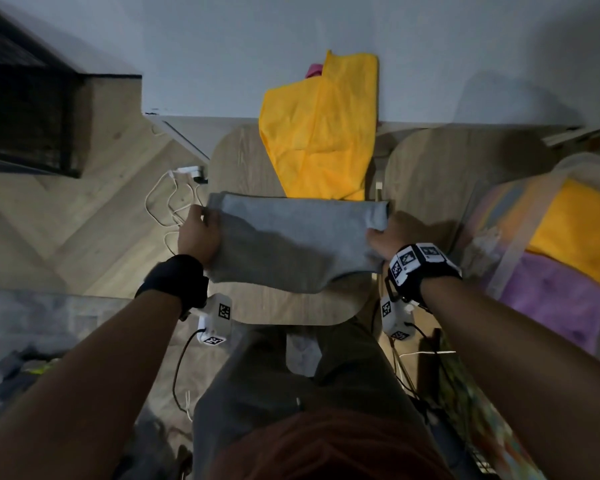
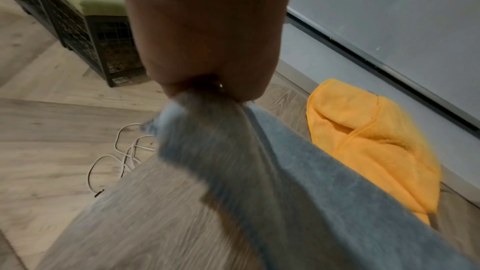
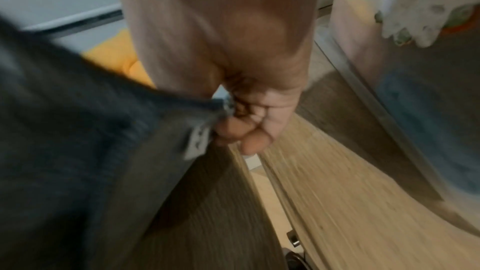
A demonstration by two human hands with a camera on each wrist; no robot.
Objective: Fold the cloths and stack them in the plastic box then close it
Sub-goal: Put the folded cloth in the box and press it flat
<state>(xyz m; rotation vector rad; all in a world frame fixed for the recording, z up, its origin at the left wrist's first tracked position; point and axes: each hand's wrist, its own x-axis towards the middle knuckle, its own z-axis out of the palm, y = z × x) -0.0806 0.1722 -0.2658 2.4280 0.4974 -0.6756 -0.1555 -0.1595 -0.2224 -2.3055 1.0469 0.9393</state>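
Observation:
A grey cloth (image 1: pixel 291 240), folded over, hangs stretched between my two hands above a small wooden table (image 1: pixel 291 310). My left hand (image 1: pixel 201 230) pinches its left end; the wrist view shows the grey cloth (image 2: pixel 259 171) bunched in my left hand (image 2: pixel 207 87). My right hand (image 1: pixel 383 233) grips the right end, where the grey cloth (image 3: pixel 91 141) and its tag meet the curled fingers (image 3: pixel 249 137). A yellow cloth (image 1: pixel 323 133) lies unfolded at the table's far end, against the wall. The plastic box (image 1: pixel 513 237) at the right holds folded yellow and purple cloths.
A second wooden table (image 1: pixel 430 168) bears the plastic box. White cables (image 1: pixel 174 202) and a charger lie on the floor at the left. A dark wire crate (image 1: pixel 25 109) stands at the far left. A pink cloth (image 1: pixel 314 69) peeks out behind the yellow one.

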